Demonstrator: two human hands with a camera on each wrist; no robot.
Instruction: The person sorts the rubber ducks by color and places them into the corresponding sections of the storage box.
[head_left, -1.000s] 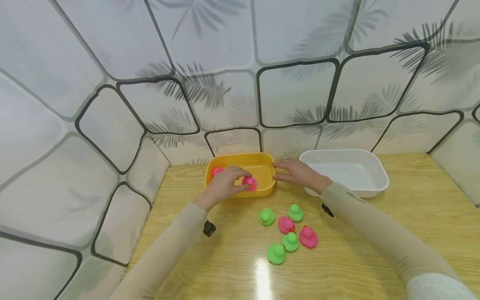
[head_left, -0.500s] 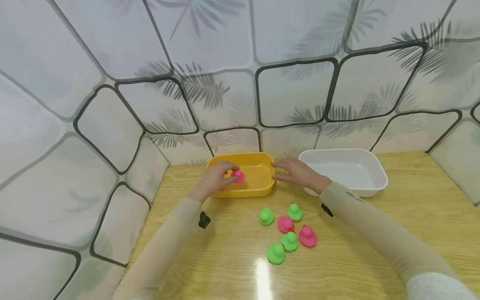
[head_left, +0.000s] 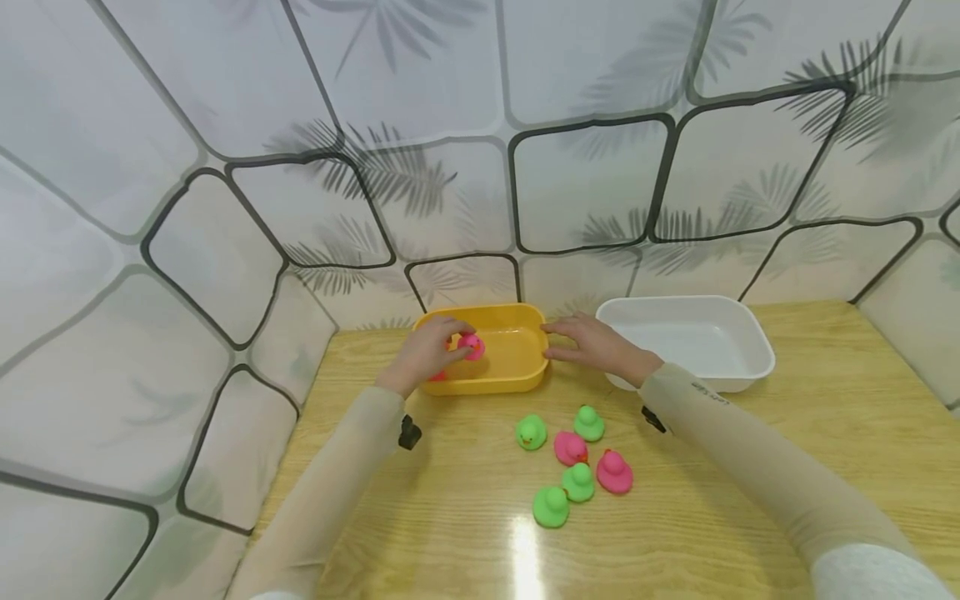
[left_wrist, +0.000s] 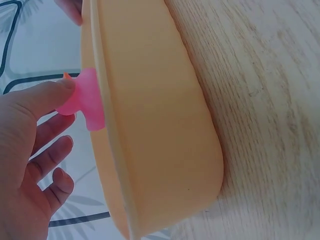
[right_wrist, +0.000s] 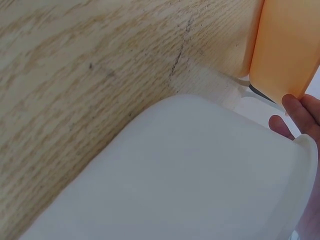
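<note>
My left hand [head_left: 429,350] pinches a pink rubber duck [head_left: 472,347] over the left half of an orange tub [head_left: 517,387]. In the left wrist view, thumb and index finger hold the duck [left_wrist: 91,97] by its head, at the level of the tub's rim [left_wrist: 112,127]; the other fingers are loosely bent. Bits of pink [head_left: 438,376] show low in the tub, mostly hidden behind this hand. My right hand [head_left: 596,343] touches the tub's right end with spread, fairly straight fingers. In the right wrist view its fingertips [right_wrist: 292,105] meet the orange wall [right_wrist: 282,55].
Right of the orange tub stands a white tub [head_left: 693,337], partly under my right wrist. Several green ducks [head_left: 551,507] and two pink ducks [head_left: 615,472] lie on the wooden table [head_left: 450,517] in front. A patterned wall [head_left: 592,192] rises behind.
My left hand has moved left and slightly back with the pink duck, from the tub's middle to its left half. The right hand stays at the tub's right end.
</note>
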